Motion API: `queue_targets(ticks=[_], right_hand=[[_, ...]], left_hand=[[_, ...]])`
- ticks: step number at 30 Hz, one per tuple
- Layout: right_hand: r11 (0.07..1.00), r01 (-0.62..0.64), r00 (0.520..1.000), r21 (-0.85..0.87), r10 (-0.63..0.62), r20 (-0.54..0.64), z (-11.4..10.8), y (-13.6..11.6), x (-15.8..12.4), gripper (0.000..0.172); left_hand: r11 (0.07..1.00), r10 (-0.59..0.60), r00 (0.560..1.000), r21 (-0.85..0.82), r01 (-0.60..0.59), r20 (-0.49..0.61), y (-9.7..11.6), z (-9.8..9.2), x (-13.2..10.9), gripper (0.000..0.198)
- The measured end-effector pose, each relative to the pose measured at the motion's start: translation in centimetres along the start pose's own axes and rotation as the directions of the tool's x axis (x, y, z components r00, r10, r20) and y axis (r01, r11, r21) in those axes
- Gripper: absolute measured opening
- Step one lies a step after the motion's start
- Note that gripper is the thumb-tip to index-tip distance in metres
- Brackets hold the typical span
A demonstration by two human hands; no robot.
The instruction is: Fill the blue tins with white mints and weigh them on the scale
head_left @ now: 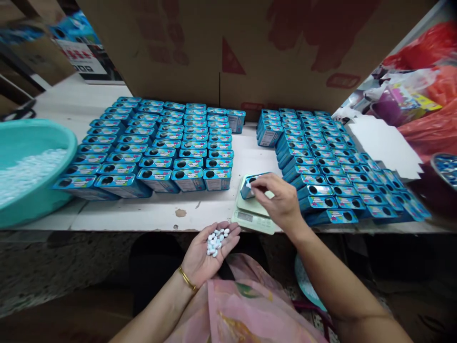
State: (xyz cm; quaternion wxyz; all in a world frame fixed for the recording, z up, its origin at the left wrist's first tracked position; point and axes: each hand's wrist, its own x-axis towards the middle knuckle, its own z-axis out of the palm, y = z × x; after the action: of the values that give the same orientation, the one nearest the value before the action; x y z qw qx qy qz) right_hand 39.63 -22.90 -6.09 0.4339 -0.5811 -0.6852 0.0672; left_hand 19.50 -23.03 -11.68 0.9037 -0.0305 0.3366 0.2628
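Observation:
My left hand is palm up just off the table's front edge, cupped under a small heap of white and pale-blue candies. My right hand is over a kitchen scale. Its thumb and forefinger are pinched around a whitish candy at the top of a blue tin. That tin stands on the scale's platform, and the hand partly covers both. The digits on the scale's display cannot be read.
Rows of blue tins with round holes in their tops stand left and right of the scale. A turquoise basin of candies is far left. A large cardboard box rises behind. White card and red plastic bags lie right.

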Motion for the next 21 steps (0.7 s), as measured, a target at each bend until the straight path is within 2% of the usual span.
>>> queue_targets(ticks=[3, 8, 13, 17, 19, 21], right_hand=[[0.998, -0.01, 1.0, -0.065, 0.009, -0.013, -0.6, 1.4, 1.3, 0.011], [0.996, -0.015, 1.0, -0.089, 0.013, -0.02, 0.1, 2.2, 1.2, 0.011], [0.997, -0.05, 0.998, -0.064, 0.047, -0.046, -0.4, 2.2, 1.2, 0.009], [0.994, -0.096, 0.99, 0.044, 0.1, -0.096, -1.4, 0.8, 0.4, 0.007], [0.99, -0.086, 0.996, 0.111, 0.087, -0.007, -0.9, -0.5, -0.9, 0.008], [0.988, -0.039, 0.987, 0.15, 0.015, 0.158, 0.3, -1.9, -3.0, 0.01]], left_hand=[[1.0, -0.009, 1.0, -0.003, 0.009, -0.01, -0.2, -0.3, -0.1, 0.02], [1.0, -0.02, 1.0, -0.004, 0.02, -0.002, -0.4, -0.8, -0.1, 0.02], [1.0, -0.025, 1.0, 0.013, 0.025, -0.015, -0.3, -0.4, -0.1, 0.02], [0.999, -0.03, 0.999, 0.029, 0.031, -0.03, -0.4, -0.2, -0.1, 0.019], [0.998, -0.043, 0.999, 0.038, 0.044, -0.029, -0.6, -0.3, 0.0, 0.019], [0.998, -0.056, 0.998, 0.034, 0.056, -0.016, -0.8, -0.7, 0.0, 0.018]])
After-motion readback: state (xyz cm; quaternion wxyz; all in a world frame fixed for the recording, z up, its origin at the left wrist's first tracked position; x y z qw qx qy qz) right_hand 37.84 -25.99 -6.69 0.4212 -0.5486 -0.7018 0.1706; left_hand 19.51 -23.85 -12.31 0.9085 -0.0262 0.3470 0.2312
